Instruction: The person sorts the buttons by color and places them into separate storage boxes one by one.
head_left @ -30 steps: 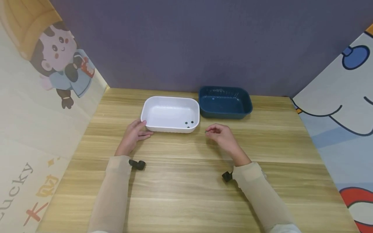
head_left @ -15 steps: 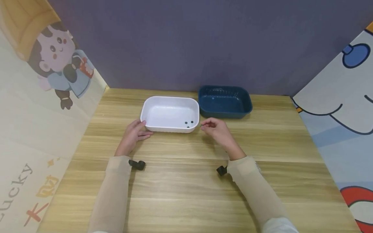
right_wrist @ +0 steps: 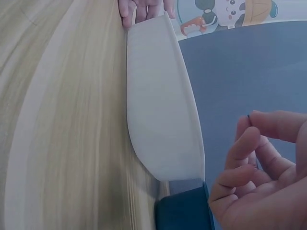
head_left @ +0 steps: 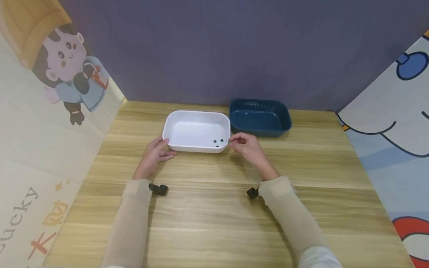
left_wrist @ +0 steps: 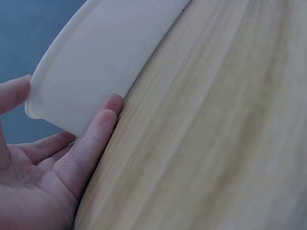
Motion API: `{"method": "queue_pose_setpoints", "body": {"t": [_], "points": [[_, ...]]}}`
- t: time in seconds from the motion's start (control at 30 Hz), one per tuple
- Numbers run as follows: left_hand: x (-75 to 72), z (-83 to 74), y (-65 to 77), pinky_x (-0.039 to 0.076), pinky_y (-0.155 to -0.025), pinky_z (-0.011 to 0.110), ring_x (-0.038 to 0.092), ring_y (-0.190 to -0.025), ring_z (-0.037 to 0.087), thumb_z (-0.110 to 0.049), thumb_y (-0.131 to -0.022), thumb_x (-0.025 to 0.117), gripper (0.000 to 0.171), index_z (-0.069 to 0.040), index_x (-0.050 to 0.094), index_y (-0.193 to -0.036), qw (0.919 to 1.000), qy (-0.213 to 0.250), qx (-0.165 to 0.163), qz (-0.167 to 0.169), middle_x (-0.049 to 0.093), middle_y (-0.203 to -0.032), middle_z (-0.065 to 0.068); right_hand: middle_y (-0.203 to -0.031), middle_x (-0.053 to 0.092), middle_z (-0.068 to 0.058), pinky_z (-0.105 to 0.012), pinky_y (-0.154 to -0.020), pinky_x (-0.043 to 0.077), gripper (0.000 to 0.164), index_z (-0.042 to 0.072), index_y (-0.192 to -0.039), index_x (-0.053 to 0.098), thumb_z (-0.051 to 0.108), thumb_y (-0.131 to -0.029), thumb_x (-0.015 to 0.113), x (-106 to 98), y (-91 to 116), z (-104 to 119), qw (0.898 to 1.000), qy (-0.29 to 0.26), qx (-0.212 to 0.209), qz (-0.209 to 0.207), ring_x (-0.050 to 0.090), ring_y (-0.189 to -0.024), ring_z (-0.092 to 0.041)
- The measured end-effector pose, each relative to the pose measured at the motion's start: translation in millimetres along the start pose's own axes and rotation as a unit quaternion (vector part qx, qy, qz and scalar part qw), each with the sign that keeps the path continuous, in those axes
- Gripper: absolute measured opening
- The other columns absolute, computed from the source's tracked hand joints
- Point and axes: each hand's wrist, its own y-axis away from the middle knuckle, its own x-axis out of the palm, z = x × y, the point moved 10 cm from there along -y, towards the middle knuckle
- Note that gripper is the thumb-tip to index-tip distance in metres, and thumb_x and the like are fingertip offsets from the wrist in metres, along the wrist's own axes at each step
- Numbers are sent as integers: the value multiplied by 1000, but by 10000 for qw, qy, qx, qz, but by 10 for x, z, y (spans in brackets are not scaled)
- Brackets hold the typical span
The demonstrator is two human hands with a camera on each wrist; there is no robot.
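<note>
The white plastic basin stands on the wooden table, with three small dark round pieces in its front right corner. My left hand holds the front left corner, one fingertip at the rim and others low against the wall, as the left wrist view shows. Just outside the right rim, my right hand pinches a tiny dark piece between thumb and forefinger. Only its edge shows in the right wrist view. The other right fingers curl in toward the palm.
A dark blue basin stands against the white one on its right, a small pale spot inside. A purple-grey wall panel rises behind, and printed panels flank the table.
My right hand has moved left and slightly away from me, up to the white basin's right rim, carrying the pinched piece. The left hand and both basins have stayed put.
</note>
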Motion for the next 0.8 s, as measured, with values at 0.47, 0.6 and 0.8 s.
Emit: {"method": "queue_pose_setpoints", "body": {"t": [0.47, 0.6, 0.8], "points": [[3, 4, -6, 59, -88, 37, 72, -99, 30, -44, -103, 58, 72, 1, 33, -153, 10000, 88, -16, -18, 51, -137, 28, -89, 68, -8, -42, -74, 54, 18, -5, -107, 70, 5, -92, 70, 79, -100, 92, 9999, -85, -93, 10, 58, -75, -18], [9, 1, -9, 59, -88, 38, 72, -100, 31, -43, -103, 57, 71, 2, 33, -153, 9999, 115, 0, -3, 50, -139, 29, -87, 67, -6, -39, -72, 53, 19, -7, -107, 69, 5, -92, 70, 104, -128, 111, 9999, -46, -127, 25, 57, -75, -16], [-3, 13, -14, 59, -87, 37, 72, -97, 28, -43, -103, 57, 70, 2, 33, -153, 9999, 131, -19, -36, 51, -137, 28, -86, 67, -5, -36, -70, 52, 17, -5, -106, 69, 5, -93, 69, 194, -191, 170, 9995, -252, -139, 111, 58, -75, -17]]}}
